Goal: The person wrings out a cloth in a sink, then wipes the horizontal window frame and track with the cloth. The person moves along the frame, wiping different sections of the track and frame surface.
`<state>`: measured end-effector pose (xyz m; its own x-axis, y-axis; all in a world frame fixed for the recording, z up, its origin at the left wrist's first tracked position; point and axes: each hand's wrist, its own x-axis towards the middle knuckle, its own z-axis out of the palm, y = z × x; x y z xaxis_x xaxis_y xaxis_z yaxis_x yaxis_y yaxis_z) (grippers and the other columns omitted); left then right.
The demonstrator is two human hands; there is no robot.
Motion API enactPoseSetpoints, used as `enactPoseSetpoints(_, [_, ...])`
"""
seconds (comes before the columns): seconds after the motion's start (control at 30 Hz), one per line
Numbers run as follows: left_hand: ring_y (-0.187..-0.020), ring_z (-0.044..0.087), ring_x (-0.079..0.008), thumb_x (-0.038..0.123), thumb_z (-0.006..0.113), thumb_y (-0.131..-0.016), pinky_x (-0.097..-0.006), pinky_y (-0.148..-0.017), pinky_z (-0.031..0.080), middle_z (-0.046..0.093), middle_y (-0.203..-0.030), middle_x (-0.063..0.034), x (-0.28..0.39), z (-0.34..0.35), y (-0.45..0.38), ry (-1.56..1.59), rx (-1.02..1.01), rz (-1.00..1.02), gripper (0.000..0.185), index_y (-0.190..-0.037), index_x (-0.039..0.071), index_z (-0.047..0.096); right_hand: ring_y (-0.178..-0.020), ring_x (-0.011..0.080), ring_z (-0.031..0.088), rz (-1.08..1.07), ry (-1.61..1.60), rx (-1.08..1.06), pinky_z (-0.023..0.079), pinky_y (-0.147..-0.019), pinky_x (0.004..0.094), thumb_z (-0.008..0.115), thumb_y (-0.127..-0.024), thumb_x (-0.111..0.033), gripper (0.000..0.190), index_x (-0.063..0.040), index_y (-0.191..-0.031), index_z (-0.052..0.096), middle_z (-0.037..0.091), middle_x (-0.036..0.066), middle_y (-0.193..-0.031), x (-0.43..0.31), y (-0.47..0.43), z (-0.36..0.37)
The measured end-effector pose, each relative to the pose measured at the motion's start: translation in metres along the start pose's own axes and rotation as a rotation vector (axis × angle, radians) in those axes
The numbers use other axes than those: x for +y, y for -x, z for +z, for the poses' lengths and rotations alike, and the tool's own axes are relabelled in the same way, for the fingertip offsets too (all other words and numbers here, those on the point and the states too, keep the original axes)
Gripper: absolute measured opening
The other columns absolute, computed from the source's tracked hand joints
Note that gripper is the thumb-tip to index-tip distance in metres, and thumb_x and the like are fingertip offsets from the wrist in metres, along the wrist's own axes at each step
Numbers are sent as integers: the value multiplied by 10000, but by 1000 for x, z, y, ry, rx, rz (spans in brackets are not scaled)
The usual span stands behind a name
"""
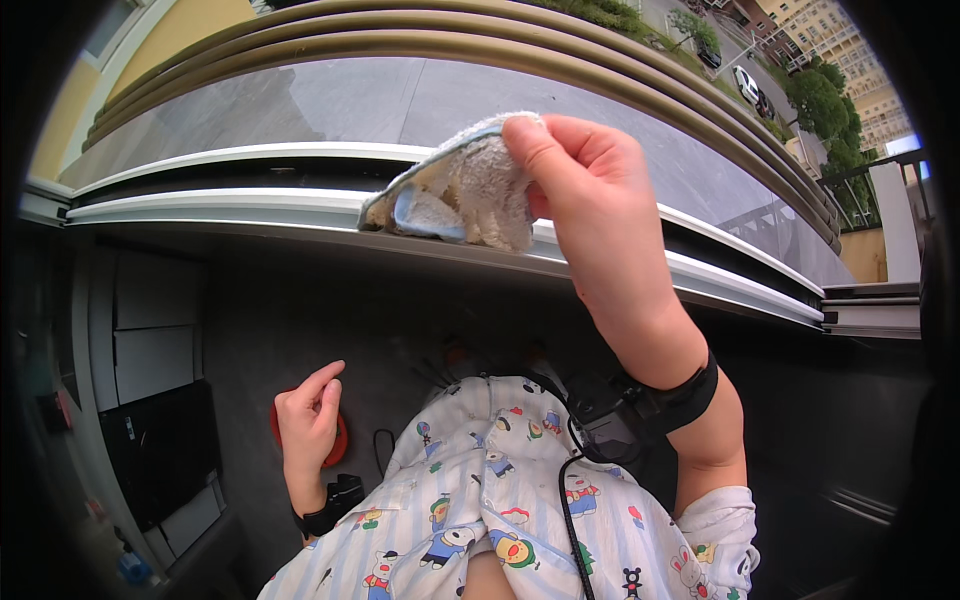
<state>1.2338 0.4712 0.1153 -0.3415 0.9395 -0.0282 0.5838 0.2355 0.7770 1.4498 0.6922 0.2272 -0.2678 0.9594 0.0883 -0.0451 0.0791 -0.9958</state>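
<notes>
My right hand (600, 187) pinches a soiled grey-white terry cloth (487, 176) with light blue edging between thumb and fingers. The cloth hangs partly folded, its brown-stained lower side in front of the white window sill track (225, 204); whether it touches the frame is hard to tell. Low on the left, my left hand (309, 416) is apart from the window and holds nothing. Its index finger extends, the thumb stands slightly off it, and the other fingers curl. Behind that hand a red round object (337, 446) shows partly, above the dark floor.
Beyond the track lie a grey tiled ledge (360, 94) and curved tan railing bars (375, 39), with a street and buildings far below. A cabinet (154, 360) with a black front panel stands at left. A black cable (568, 510) runs down my patterned shirt.
</notes>
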Motion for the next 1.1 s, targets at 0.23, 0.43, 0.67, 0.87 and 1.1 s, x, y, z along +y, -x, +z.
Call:
enactPoseSetpoints(0.23, [-426, 430, -65, 25, 609, -859, -231, -435, 310, 518, -515, -46, -12, -11, 11, 8, 83, -24, 184, -1014, -4, 703, -616, 108, 453, -266, 241, -68, 381, -638, 259, 511, -980, -225, 291, -100, -722, 563, 516, -2, -663, -118, -92, -54])
enactPoseSetpoints(0.43, [-428, 432, -71, 29, 611, -861, -236, -438, 315, 515, -514, -57, -31, -13, 21, 24, 138, -79, 187, -1020, 5, 706, -716, 72, 612, -97, 1079, -83, 515, -628, 218, 576, -954, -309, 312, -14, -1006, 666, 655, -3, -859, -103, -212, -119])
enactPoseSetpoints(0.67, [-429, 428, -84, 33, 623, -858, -247, -446, 324, 501, -508, -58, -50, -9, 30, -46, 203, -122, 181, -1016, 12, 708, -753, 105, 604, -59, 755, 324, 501, -672, 280, 585, -908, -378, 342, -68, -1014, 683, 650, 6, -856, -24, -244, -192])
enactPoseSetpoints(0.87, [-428, 425, -85, 43, 628, -862, -254, -447, 328, 494, -504, -60, -42, -9, 21, -14, 187, -124, 185, -1028, 16, 705, -859, 91, 602, -62, 279, 200, 490, -758, 272, 563, -956, -318, 276, -67, -1034, 647, 656, -4, -918, -61, -171, -145])
enactPoseSetpoints(1.1, [-428, 426, -81, 46, 627, -862, -245, -448, 335, 501, -506, -53, -24, -16, 13, -16, 201, -137, 188, -1031, 10, 702, -903, 120, 630, -33, -80, -606, 514, -794, 281, 602, -926, -204, 264, -31, -1123, 636, 671, 38, -991, -20, -96, -10])
